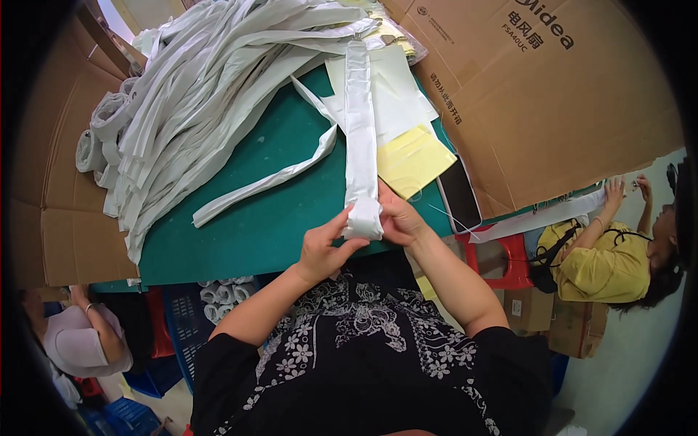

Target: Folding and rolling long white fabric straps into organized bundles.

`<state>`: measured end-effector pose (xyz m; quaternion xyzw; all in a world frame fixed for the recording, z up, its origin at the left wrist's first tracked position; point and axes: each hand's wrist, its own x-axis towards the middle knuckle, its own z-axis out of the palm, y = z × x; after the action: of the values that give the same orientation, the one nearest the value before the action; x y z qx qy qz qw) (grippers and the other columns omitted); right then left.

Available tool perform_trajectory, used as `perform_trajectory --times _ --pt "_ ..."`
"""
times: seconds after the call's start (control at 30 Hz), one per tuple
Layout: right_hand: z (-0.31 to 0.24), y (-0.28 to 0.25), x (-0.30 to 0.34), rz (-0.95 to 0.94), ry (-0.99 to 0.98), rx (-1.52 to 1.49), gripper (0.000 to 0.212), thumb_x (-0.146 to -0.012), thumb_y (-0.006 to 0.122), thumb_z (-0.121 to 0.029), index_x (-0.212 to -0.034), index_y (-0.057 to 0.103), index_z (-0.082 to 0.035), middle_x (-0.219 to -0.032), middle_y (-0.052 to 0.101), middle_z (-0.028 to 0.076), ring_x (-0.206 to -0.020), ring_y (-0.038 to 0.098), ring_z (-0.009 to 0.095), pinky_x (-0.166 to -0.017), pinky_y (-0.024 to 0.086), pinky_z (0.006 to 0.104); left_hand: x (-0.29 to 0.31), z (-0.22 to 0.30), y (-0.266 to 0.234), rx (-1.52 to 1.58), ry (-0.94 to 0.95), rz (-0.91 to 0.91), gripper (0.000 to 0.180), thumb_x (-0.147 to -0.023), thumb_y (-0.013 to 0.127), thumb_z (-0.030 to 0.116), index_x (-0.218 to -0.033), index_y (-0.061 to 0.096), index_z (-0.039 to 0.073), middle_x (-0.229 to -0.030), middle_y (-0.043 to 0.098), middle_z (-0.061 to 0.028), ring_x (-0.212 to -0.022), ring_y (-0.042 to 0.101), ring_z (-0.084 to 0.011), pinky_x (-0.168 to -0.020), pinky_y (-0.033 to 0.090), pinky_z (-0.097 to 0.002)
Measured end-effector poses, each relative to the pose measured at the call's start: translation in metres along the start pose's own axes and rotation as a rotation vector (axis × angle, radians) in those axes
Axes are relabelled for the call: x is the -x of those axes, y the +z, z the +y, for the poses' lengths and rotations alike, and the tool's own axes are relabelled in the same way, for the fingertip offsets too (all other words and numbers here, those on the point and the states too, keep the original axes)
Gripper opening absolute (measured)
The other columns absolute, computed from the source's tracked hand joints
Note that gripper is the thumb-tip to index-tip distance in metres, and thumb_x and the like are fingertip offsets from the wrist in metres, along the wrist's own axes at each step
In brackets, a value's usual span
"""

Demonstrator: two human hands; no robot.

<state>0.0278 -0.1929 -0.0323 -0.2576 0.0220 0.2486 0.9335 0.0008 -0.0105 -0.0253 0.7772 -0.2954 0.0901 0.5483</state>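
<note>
A long white fabric strip (359, 131) runs straight down the green table toward me, its near end wound into a small roll (365, 220). My left hand (327, 249) grips the roll's left side between thumb and fingers. On the opposite side my right hand (400, 218) holds it too, some of its fingers behind the roll. At the strip's far end is a small metal clip (356, 36). A thinner white strip (273, 179) lies loosely curved on the table to the left.
A big heap of white strips (211, 80) covers the table's far left, with finished rolls (109, 116) beside it. Yellow sheets (414, 161) and a dark phone (459, 190) lie right of the strip. Cardboard (538, 94) walls both sides. Co-workers sit left and right (611, 254).
</note>
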Motion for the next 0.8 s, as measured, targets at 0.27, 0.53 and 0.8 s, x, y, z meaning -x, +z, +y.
perform_trajectory --times 0.27,0.53,0.8 --pt "-0.011 -0.002 -0.017 0.141 0.041 0.776 0.035 -0.084 0.058 -0.007 -0.118 0.052 -0.003 -0.104 0.062 0.004 -0.092 0.06 0.013 -0.082 0.048 0.0281 -0.079 0.008 -0.015 0.3 -0.745 -0.092 0.079 -0.074 0.073 0.013 -0.136 0.027 -0.003 -0.077 0.066 -0.0082 -0.065 0.062 -0.0113 -0.061 0.049 -0.0248" --pt "-0.031 0.021 -0.036 0.323 0.105 0.357 0.032 -0.094 0.043 -0.029 -0.117 0.052 -0.009 -0.102 0.062 0.005 -0.085 0.062 0.015 -0.069 0.053 0.0294 -0.061 -0.025 -0.02 -0.119 0.257 -0.073 0.052 -0.063 0.079 0.017 -0.108 0.056 0.004 -0.113 0.053 -0.0118 -0.106 0.05 -0.0309 -0.092 0.04 -0.0381" --pt "-0.037 0.026 -0.041 0.177 -0.1 0.071 0.039 -0.091 0.045 -0.025 -0.128 0.041 -0.011 -0.111 0.058 0.006 -0.101 0.057 0.019 -0.089 0.046 0.0367 -0.074 -0.015 -0.026 0.0 0.229 -0.104 0.023 -0.07 0.069 0.003 -0.093 0.064 0.003 -0.101 0.063 -0.0121 -0.095 0.059 -0.0291 -0.079 0.047 -0.0344"
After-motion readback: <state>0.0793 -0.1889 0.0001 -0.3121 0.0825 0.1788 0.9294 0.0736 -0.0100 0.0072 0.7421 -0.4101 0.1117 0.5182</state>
